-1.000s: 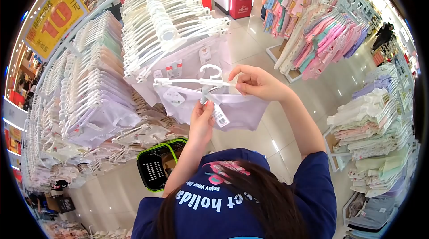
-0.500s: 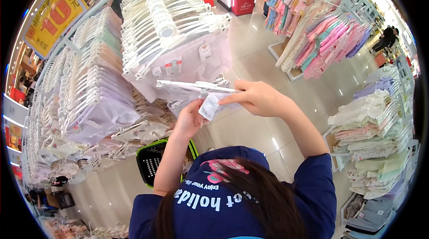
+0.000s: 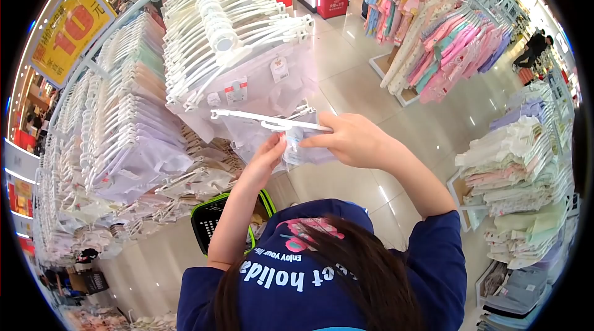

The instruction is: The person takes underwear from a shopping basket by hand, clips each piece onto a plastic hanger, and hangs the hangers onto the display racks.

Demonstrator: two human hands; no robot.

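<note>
A white hanger (image 3: 247, 116) with pale lilac underwear (image 3: 318, 154) is in front of me, held between both hands. My right hand (image 3: 356, 140) grips the hanger's right end, its index finger reaching toward the tag. Below the hanger's middle, my left hand (image 3: 267, 153) pinches the tag (image 3: 293, 150), which looks pale and partly blurred. Just beyond is a rack of white hangers (image 3: 213, 28) with pale underwear (image 3: 272, 80) bearing labels.
More hangers with lilac and beige garments (image 3: 139, 151) fill the left side. A black basket with green rim (image 3: 207, 219) stands on the floor (image 3: 346, 189). Children's clothes (image 3: 455, 52) hang at upper right, folded-looking garments (image 3: 507, 158) at right. A person (image 3: 533, 49) is far right.
The hanger has turned from showing the garment's front to a steeper, edge-on angle. My right hand has shifted its hold on the hanger. The tag has turned from its white face.
</note>
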